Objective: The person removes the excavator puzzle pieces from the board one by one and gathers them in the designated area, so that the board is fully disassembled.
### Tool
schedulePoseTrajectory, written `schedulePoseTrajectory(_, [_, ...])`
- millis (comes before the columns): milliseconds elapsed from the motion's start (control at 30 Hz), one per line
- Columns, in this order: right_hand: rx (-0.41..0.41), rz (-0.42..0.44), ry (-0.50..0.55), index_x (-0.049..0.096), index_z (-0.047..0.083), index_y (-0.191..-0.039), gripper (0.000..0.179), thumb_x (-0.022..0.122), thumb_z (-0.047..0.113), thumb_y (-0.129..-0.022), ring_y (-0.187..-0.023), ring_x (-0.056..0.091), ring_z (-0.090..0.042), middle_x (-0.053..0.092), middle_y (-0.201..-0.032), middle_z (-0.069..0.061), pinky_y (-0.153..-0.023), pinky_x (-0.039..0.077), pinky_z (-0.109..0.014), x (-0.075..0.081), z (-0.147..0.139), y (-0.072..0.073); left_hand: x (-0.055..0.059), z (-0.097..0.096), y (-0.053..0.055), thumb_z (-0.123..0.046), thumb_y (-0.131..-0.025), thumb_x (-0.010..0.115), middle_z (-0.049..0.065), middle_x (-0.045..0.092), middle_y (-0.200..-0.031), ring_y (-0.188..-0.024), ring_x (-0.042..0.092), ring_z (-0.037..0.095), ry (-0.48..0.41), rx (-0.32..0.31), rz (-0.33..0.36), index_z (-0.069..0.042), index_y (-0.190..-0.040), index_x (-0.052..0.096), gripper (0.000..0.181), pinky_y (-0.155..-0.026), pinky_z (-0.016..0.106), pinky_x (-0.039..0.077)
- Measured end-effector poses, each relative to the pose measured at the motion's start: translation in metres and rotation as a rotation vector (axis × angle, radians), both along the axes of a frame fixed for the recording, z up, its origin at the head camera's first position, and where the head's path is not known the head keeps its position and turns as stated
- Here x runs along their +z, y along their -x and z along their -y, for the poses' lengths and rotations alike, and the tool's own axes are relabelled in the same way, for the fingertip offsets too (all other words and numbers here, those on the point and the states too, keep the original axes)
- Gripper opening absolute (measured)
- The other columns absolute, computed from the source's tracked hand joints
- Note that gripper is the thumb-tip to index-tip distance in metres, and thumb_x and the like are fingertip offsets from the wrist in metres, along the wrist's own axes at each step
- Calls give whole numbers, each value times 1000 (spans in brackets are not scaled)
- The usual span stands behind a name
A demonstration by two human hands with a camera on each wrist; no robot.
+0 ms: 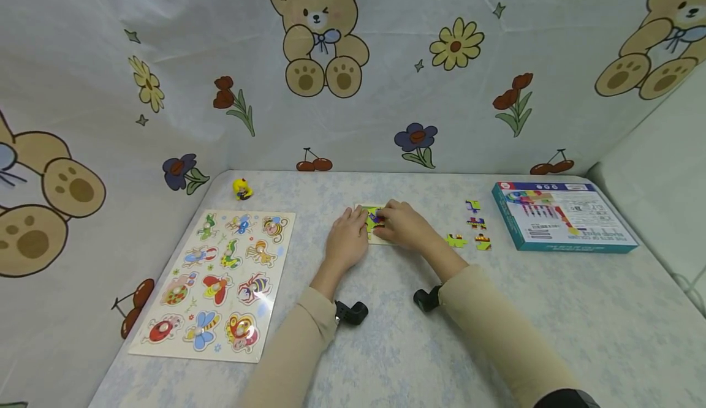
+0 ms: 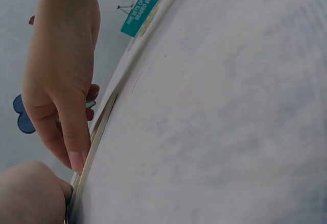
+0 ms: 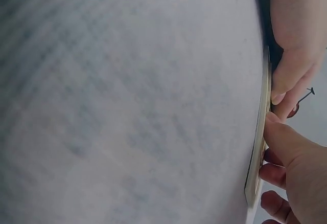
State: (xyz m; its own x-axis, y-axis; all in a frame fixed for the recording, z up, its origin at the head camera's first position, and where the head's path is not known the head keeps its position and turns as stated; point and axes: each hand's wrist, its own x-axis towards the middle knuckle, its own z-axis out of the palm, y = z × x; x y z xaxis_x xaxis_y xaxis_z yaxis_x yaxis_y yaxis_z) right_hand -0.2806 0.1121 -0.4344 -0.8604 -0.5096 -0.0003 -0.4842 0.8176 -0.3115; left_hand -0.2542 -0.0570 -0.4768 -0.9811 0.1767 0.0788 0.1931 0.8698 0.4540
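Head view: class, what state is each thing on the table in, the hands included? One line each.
Small puzzle board: lying flat, partly hidden by the hands
Puzzle pieces: four loose, off the board
Picture board: lying flat, picture side up
Box: closed, lying flat
Yellow figurine: untouched
Left hand: resting on the small puzzle board
Right hand: fingers bent over it, grip unclear

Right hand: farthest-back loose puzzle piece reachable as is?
Likely yes. The loose puzzle piece lies on the tabletop, right of the right hand, nothing standing between them. The hand would just need to leave the puzzle board.
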Motion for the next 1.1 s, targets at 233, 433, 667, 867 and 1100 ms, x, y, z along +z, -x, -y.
schedulePoseTrajectory(233, [63, -58, -94, 67, 4, -123, 38, 64, 32, -97, -93, 58, -24, 61, -110, -8, -80, 52, -39, 2, 2, 2, 0, 2, 1, -31, -107, 33, -1, 35, -161, -152, 26, 24, 28, -3, 0, -20, -152, 41, 48, -126, 40, 21])
schedulePoseTrajectory(433, [82, -41, -97, 67, 5, -118, 32, 62, 29, -98, -85, 55, -20, 59, -105, -8, -75, 50, -36, 2, 2, 3, -2, 3, 1, -33, -107, 32, -4, 34, -161, -153, 24, 22, 35, -2, 9, -22, -152, 41, 48, -126, 43, 19])
schedulePoseTrajectory(667, [92, -66, -103, 67, 5, -117, 32, 61, 30, -99, -83, 55, -20, 59, -103, -9, -74, 50, -37, 0, 1, 4, -1, 4, 1, -35, -108, 28, -4, 30, -163, -154, 21, 22, 74, -19, 16, -22, -154, 37, 49, -127, 43, 17])
schedulePoseTrajectory(867, [102, -72, -102, 65, 3, -126, 38, 59, 29, -99, -86, 59, -21, 63, -105, -11, -78, 53, -38, 2, -1, 4, 3, 6, -2, -34, -108, 25, -3, 27, -164, -154, 20, 23, 102, -49, 21, -21, -156, 33, 51, -127, 44, 17])
schedulePoseTrajectory(1100, [83, 34, 2, 60, -1, -133, 43, 60, 27, -99, -99, 63, -24, 65, -113, -14, -91, 54, -41, 0, -2, 5, 1, 6, -2, -35, -108, 26, -2, 27, -164, -154, 20, 24, 130, -58, 13, -21, -156, 32, 51, -127, 44, 18])
